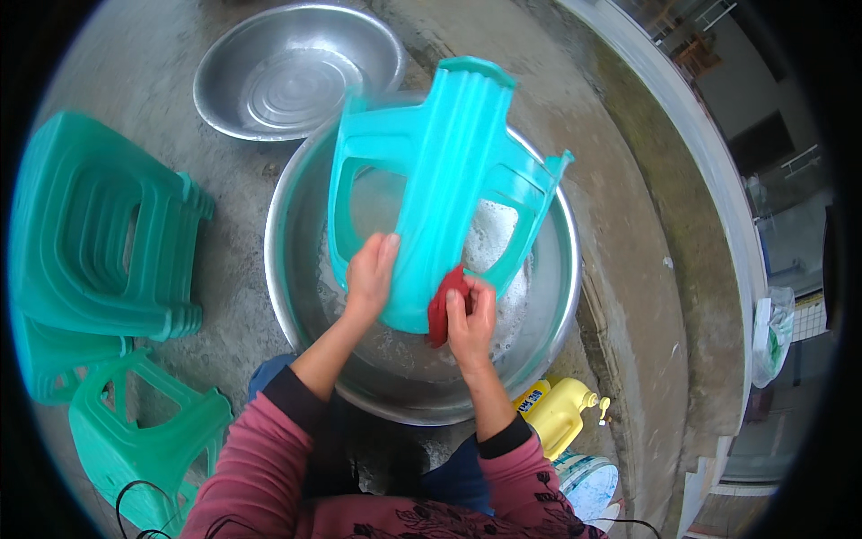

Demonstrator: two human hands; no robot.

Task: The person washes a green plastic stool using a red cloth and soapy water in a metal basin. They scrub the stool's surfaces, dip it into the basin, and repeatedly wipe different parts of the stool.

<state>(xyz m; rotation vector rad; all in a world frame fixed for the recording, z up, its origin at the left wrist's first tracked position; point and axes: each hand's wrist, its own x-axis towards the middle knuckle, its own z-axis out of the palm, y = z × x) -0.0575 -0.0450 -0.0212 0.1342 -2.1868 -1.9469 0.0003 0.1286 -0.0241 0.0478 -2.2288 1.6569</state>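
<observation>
A turquoise plastic stool (448, 162) is held tilted over a large round metal basin (286, 296), which contains sudsy water (495, 236). My left hand (370, 273) grips the stool's lower left side, by the edge of a leg. In my right hand (471, 313) is a bunched red cloth (441, 313), pressed against the stool near its lower right edge. The fingers of the right hand are closed around the cloth. Part of the stool hides the middle of the basin.
Behind the basin at the upper left lies another metal basin (225, 104). Stacked green plastic stools (101, 236) stand on the left, with a single green stool (135, 445) below them. A yellow jug (562, 411) and a stained bucket (589, 482) are at the lower right. A raised concrete edge (707, 222) curves along the right.
</observation>
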